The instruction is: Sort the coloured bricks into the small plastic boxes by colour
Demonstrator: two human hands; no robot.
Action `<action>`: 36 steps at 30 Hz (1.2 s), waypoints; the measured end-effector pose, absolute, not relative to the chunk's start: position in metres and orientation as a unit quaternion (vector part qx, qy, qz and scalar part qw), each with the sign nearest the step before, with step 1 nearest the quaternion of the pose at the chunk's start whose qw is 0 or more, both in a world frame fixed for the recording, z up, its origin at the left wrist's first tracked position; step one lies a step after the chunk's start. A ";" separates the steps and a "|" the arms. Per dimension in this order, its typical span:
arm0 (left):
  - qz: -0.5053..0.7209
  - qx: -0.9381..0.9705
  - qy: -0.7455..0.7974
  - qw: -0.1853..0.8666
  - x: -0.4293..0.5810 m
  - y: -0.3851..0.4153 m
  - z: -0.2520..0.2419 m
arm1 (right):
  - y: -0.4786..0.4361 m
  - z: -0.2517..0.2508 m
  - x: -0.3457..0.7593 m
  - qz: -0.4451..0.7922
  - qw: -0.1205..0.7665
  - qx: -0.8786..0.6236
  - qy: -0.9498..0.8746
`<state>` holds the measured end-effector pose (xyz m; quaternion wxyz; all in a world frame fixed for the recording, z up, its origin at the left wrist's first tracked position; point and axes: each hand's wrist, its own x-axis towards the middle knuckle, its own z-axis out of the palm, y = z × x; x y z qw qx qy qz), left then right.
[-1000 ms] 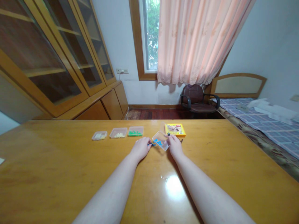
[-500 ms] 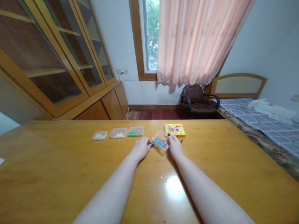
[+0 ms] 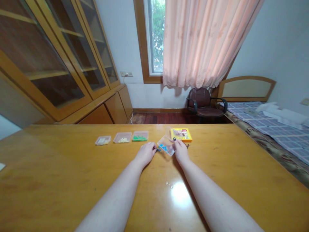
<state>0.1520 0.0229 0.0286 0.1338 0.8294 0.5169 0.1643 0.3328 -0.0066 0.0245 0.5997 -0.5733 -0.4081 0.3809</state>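
Pinching a blue piece (image 3: 158,150), the left hand (image 3: 145,154) hovers over the glossy table (image 3: 60,167), curtained window (image 3: 156,38) beyond.

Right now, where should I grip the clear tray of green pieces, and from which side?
Best to pinch the near long rim of the clear tray, coming from the front with the left hand, the closest. It lies flat with that long side facing you, while its left end sits close to the neighbouring tray.

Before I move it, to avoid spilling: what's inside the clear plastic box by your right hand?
Small blue pieces lie inside the clear plastic box, too small to make out their shape. Your right hand covers its right corner, so anything there cannot be seen.
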 end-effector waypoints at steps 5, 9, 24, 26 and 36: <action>0.153 0.830 0.520 0.132 0.153 0.021 0.032 | -0.007 0.024 0.333 0.376 0.602 -0.573 -0.410; 0.158 0.822 0.527 0.144 0.154 0.019 0.035 | -0.006 0.023 0.333 0.379 0.602 -0.571 -0.410; 0.132 0.838 0.516 0.125 0.152 0.021 0.034 | -0.003 0.016 0.334 0.398 0.609 -0.557 -0.402; 0.131 0.837 0.517 0.124 0.152 0.021 0.033 | -0.003 0.016 0.334 0.398 0.608 -0.558 -0.400; 0.353 0.751 0.550 0.093 0.146 0.020 0.039 | -0.005 0.019 0.333 0.398 0.606 -0.558 -0.404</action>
